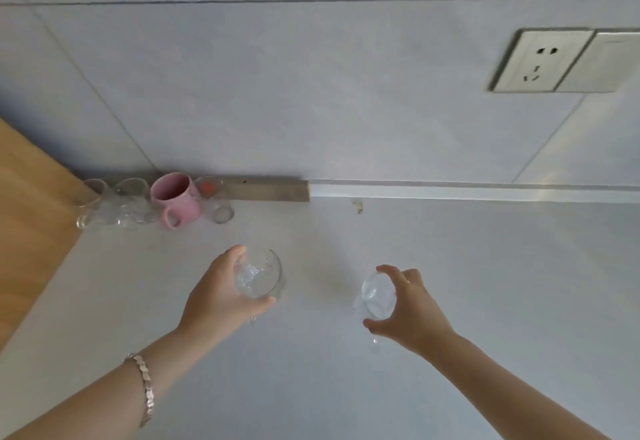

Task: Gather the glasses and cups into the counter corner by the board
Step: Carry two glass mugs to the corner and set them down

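My left hand grips a wide clear glass from its left side, over the middle of the pale counter. My right hand wraps a smaller clear glass from the right. In the far left corner, beside the wooden board, stands a pink mug with several clear glasses on its left and one small glass with an orange mark on its right.
A short brown wooden strip lies along the foot of the tiled wall behind the corner group. A wall socket sits high at the right. A small stain marks the counter near the wall.
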`<move>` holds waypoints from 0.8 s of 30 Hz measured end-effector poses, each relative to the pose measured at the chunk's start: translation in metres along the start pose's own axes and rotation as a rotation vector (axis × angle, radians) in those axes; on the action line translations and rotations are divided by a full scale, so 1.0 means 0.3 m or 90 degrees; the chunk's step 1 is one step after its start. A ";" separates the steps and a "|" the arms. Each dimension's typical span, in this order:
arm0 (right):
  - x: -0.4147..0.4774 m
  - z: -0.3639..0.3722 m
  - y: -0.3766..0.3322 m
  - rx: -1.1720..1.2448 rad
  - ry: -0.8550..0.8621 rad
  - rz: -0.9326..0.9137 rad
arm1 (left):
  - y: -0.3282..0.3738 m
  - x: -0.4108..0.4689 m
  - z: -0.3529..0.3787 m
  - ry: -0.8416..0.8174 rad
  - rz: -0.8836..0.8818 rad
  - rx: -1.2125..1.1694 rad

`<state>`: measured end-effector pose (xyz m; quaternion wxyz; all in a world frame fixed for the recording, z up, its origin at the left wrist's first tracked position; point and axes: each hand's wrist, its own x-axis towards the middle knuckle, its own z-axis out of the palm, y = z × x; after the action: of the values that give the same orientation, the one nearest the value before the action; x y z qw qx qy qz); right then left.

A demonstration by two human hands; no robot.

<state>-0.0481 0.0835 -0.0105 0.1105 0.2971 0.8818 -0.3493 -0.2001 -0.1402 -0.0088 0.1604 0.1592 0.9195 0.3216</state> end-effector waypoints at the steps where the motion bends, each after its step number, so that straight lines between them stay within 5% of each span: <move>1: 0.043 0.041 -0.071 -0.003 -0.004 -0.009 | -0.066 0.019 -0.049 0.005 -0.010 0.000; 12: 0.537 0.295 -0.649 0.025 0.115 -0.029 | -0.523 0.083 -0.349 0.010 -0.089 -0.020; 24: 0.638 0.364 -0.756 0.030 0.119 0.041 | -0.701 0.118 -0.432 -0.026 -0.131 -0.043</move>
<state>-0.3388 -0.0368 -0.0427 0.0317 0.3595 0.8697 -0.3367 -0.3232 -0.3523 -0.0545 0.2168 0.0647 0.9163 0.3306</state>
